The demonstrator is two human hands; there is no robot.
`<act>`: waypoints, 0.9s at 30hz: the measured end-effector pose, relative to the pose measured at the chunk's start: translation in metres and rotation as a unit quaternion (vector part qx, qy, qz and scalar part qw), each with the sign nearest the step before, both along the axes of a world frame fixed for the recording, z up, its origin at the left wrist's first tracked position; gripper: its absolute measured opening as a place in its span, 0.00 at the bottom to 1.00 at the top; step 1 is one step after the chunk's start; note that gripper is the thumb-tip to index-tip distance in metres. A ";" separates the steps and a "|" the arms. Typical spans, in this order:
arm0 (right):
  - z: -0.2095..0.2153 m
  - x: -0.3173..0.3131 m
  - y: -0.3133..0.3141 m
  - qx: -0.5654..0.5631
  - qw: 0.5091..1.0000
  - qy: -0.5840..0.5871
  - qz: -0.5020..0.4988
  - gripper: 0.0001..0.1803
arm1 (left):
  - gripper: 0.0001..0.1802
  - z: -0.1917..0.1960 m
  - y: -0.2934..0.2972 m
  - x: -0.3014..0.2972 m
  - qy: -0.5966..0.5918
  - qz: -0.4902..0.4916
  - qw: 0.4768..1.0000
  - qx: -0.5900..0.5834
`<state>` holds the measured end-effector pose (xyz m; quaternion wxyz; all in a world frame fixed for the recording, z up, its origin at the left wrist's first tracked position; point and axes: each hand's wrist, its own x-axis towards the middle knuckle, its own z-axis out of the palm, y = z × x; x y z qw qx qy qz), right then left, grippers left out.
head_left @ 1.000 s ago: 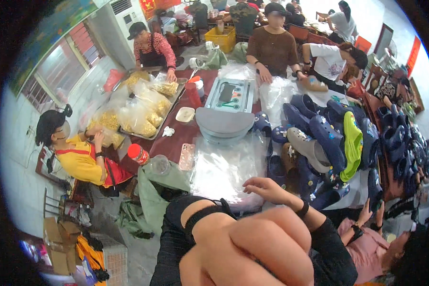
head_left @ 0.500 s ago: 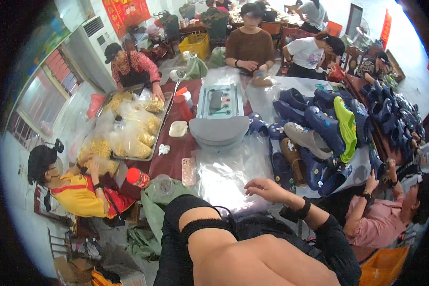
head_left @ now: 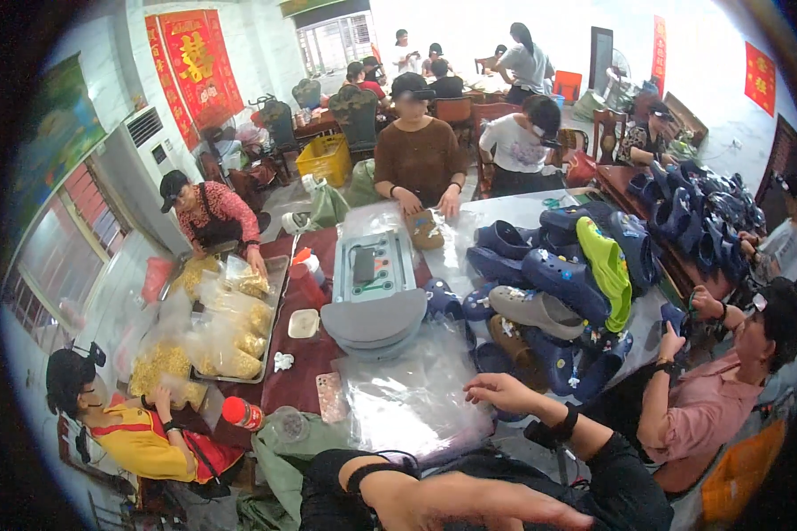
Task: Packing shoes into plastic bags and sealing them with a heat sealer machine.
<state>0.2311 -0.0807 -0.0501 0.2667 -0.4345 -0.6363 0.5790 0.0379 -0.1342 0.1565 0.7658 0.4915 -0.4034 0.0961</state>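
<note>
My left hand (head_left: 469, 502) reaches across low in front of me, close to the camera, with its fingers stretched out to the right and nothing seen in it. My right hand (head_left: 511, 396) hovers at the right edge of a stack of clear plastic bags (head_left: 403, 394), fingers loosely apart and holding nothing I can see. Beyond the bags stands a grey machine (head_left: 374, 326) with a light panel on top. To its right lies a heap of clogs, with a dark blue clog (head_left: 565, 281), a grey clog (head_left: 533, 310) and a lime green clog (head_left: 604, 274) among them.
A pink phone (head_left: 331, 397), a white dish (head_left: 304, 324) and a red-lidded jar (head_left: 242, 413) lie left of the bags. Farther left, a metal tray (head_left: 273, 296) holds bags of yellow pieces. Co-workers surround the table; one opposite touches a brown clog (head_left: 425, 230).
The view has tilted up, showing more of the room. My left hand and arm have dropped lower. The person opposite now has a brown clog on the table.
</note>
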 end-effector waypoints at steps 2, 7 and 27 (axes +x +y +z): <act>0.019 0.015 0.002 -0.047 0.997 0.028 -0.054 0.14 | 0.31 -0.011 0.014 0.007 0.083 0.129 0.983 0.101; -0.014 0.085 0.022 0.131 0.974 0.007 -0.183 0.11 | 0.21 -0.097 0.053 0.018 0.377 0.399 0.818 0.172; -0.050 0.268 0.108 0.136 0.791 -0.534 -0.265 0.41 | 0.30 -0.436 0.005 -0.038 0.601 0.484 0.266 0.578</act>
